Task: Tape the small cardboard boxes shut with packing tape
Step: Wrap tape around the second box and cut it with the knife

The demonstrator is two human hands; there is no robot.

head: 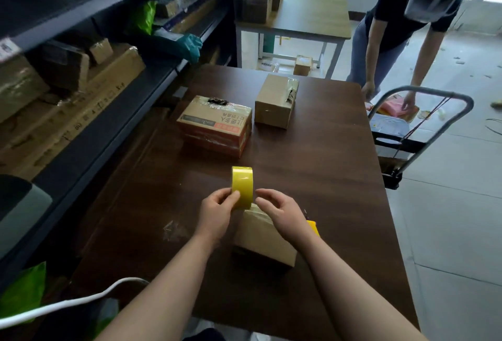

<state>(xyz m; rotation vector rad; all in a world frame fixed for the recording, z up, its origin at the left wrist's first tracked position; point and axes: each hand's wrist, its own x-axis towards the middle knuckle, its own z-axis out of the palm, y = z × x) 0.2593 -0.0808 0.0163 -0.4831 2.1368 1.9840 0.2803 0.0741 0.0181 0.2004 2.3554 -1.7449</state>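
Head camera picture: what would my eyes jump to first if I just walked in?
The bright yellow tape roll grabs you first, held upright at the far end of a small cardboard box near the front of the dark table. Farther back sit a printed box on the left and a plain box to its right. At top right, another person bends over a cart.

Glossy, smooth plastic: yellow roll of packing tape point(242, 186). Smooth, faintly shiny wood grain: dark brown worktop point(312, 177), with a scuffed pale patch toward its left edge. Matt board under shiny clear tape: small plain brown cardboard box point(260, 234) at the near edge and orange-printed cardboard box point(214, 126) mid-worktop. Satin metal: grey tubular trolley handle point(423, 91), beyond the right edge.
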